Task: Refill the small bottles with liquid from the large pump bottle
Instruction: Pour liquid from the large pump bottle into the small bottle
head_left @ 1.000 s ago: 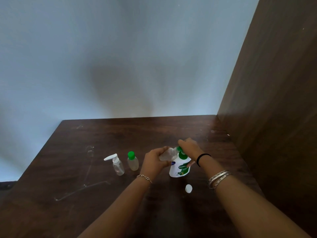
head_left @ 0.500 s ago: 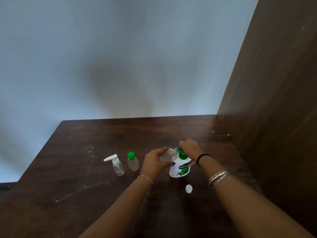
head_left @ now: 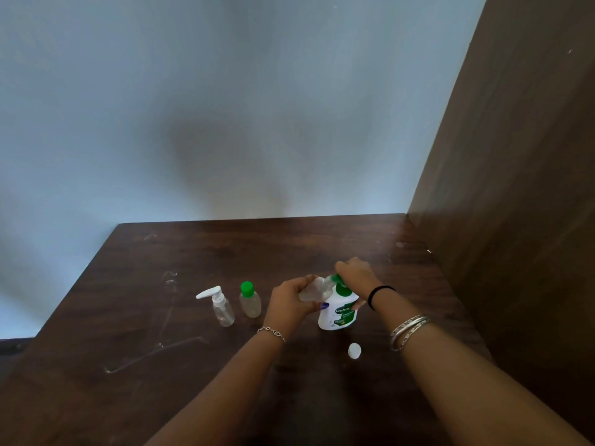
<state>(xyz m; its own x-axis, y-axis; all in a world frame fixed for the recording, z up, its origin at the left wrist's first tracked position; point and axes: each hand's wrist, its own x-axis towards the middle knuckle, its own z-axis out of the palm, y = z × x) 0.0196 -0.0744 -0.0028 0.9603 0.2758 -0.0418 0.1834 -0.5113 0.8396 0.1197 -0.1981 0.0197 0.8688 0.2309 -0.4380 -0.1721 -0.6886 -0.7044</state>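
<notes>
The large white pump bottle (head_left: 338,313) with a green pump head stands upright on the dark wooden table (head_left: 289,246). My right hand (head_left: 354,275) rests on top of its pump head, covering most of it. My left hand (head_left: 289,300) grips a small clear bottle (head_left: 314,288), tilted with its mouth against the pump's nozzle. A loose white cap (head_left: 354,350) lies on the table in front of the pump bottle. Left of my hands stand a small clear bottle with a green cap (head_left: 250,300) and a small clear bottle with a white pump top (head_left: 220,306).
A brown wooden panel (head_left: 515,188) rises along the table's right side. A pale wall (head_left: 225,107) stands behind the table's far edge. Scratch marks (head_left: 161,346) run across the left part of the tabletop.
Almost nothing has moved. Both hands stay at the pump bottle, the small bottle still held at the nozzle.
</notes>
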